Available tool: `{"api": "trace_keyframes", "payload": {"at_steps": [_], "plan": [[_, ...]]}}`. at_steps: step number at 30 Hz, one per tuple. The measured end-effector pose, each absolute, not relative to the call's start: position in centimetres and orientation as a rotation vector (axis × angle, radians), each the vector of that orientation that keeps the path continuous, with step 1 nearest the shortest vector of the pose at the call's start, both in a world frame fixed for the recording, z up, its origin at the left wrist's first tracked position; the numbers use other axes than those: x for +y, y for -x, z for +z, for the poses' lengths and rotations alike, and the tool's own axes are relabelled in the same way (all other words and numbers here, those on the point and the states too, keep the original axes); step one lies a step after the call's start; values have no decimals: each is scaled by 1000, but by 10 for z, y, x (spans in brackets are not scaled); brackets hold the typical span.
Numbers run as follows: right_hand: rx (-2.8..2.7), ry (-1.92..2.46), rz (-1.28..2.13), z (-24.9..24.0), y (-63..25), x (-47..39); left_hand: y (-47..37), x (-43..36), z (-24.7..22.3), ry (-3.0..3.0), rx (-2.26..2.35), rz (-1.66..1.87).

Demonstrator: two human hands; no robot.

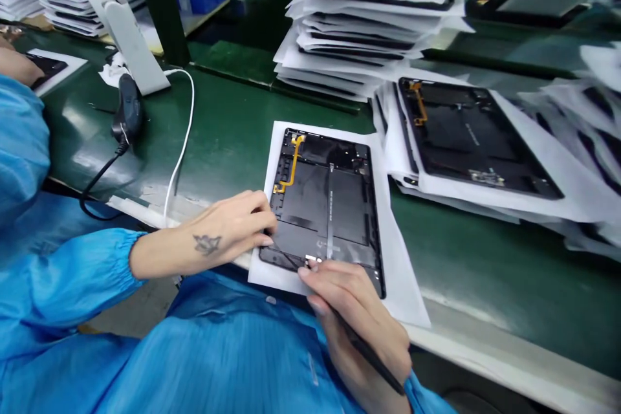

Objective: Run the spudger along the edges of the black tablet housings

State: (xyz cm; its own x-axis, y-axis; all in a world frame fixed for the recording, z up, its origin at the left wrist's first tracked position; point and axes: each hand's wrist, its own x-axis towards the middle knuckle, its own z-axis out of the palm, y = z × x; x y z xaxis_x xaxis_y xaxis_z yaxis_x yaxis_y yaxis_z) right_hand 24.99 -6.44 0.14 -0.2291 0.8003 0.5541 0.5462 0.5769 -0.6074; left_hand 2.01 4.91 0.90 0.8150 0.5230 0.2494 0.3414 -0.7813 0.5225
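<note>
A tablet back housing (310, 200) with dark inner parts and an orange flex cable (294, 165) lies open on a white sheet (405, 291) in front of me. My left hand (233, 226) is at its left edge, with thumb and fingers pinched together. From those fingertips a thin black cable (287, 256) runs along the near edge. My right hand (359, 310) is closed around a slim black pen-like tool (373, 359); its tip is hidden by the fingers. The right fingertips are at the near edge, by a small metallic part (311, 260).
Another tablet housing (475, 136) lies on a sheet-layered pile to the right. A tall stack of housings with white sheets (363, 26) stands behind. At left are a dark corded device (128, 110), a white cable (187, 136), a white slotted stand (130, 45) and another person's blue sleeve (22, 142).
</note>
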Motion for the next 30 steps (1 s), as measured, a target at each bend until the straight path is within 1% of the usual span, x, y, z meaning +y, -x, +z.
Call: {"api": "trace_keyframes", "payload": {"at_steps": [6,11,15,19,23,26,30], "plan": [[-1942,1075,282,5,-239,-57,-27,41,16,-2399,697,520],[-2080,1271,147,5,-223,-42,-32,26,26,-2088,798,545],[-2035,1227,209,3,-217,-33,-33,24,26,-1886,834,545],[-1967,1220,332,0,-218,-29,-27,21,19,-2091,911,748],[-1935,1200,410,1,-220,-28,-26,16,13,-2224,839,913],[-1928,1176,409,2,-219,-28,-30,16,12,-2218,809,945],[-1949,1178,372,2,-219,-29,-32,18,12,-2201,815,894]]}}
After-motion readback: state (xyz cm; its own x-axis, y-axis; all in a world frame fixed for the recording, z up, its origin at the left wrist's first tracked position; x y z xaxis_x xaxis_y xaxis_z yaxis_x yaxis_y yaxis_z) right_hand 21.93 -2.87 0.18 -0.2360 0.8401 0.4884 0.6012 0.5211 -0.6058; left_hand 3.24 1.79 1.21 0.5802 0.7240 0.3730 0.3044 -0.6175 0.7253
